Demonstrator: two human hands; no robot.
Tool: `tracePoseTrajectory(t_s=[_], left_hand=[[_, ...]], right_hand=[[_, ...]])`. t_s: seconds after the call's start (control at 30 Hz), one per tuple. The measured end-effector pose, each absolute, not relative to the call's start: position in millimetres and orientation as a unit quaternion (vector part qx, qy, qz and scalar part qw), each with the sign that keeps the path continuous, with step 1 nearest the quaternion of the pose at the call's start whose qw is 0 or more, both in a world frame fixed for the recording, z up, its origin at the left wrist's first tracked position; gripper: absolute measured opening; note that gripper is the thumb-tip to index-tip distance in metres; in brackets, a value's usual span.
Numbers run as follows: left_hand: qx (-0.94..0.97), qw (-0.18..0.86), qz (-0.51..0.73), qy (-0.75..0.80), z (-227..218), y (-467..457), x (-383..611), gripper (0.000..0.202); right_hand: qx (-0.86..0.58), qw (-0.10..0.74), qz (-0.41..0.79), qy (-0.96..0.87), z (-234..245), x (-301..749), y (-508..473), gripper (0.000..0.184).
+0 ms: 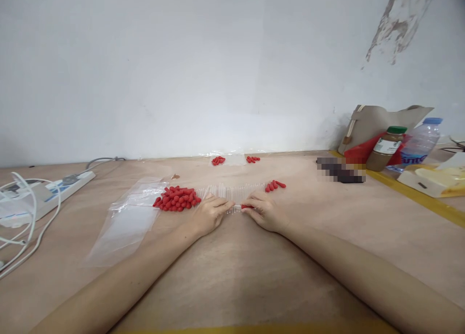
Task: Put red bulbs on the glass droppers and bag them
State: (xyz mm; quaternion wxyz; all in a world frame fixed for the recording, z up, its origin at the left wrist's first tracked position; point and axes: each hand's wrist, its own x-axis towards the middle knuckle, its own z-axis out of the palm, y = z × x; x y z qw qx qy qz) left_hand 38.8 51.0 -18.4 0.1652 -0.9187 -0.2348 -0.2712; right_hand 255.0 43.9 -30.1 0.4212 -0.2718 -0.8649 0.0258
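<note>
My right hand (267, 213) pinches a red rubber bulb (247, 206), whose open end faces left. From that end a thin clear tube (237, 206) runs to my left hand (212, 213), which is closed on it with the fingertips. Several more clear tubes (238, 193) lie side by side in a row just behind both hands. Left of my left hand is a large pile of red rubber bulbs (178, 198). A small group of red pieces (274, 185) lies beyond my right hand, at the right end of the row.
Clear plastic bags (123, 232) lie flat at the left. Along the wall sits another plastic bag (236, 159) with red pieces. A power strip (47, 198) with white cables is far left. At right are a blurred dark object (341, 170), a green-capped bottle (385, 147) and a water bottle (421, 142).
</note>
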Motion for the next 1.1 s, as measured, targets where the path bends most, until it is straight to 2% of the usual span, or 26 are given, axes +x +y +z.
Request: tracePoseTrajectory(t_s=[0.47,0.73,0.9,1.03,1.1], left_hand=[[-0.916,0.154,-0.285,-0.235,-24.6,52.7,47.0,0.025],[-0.915,0.142,-0.287,-0.246,-25.7,53.0,50.2,0.026],[-0.877,0.103,-0.365,-0.294,-23.0,52.8,50.3,0.025],[-0.849,0.104,-0.399,-0.331,-18.7,51.2,48.3,0.020],[-0.845,0.115,-0.391,-0.345,-17.1,50.0,49.1,0.020]], right_hand=[[-0.288,0.388,-0.001,-0.876,-26.5,254.4,47.0,0.010],[-0.286,0.382,0.021,-0.879,-23.2,251.6,48.0,0.014],[-0.307,0.449,0.186,-0.818,-13.7,258.3,55.0,0.015],[-0.342,0.500,0.369,-0.704,-8.7,261.2,64.5,0.027],[-0.338,0.515,0.424,-0.664,-4.7,260.3,67.6,0.031]])
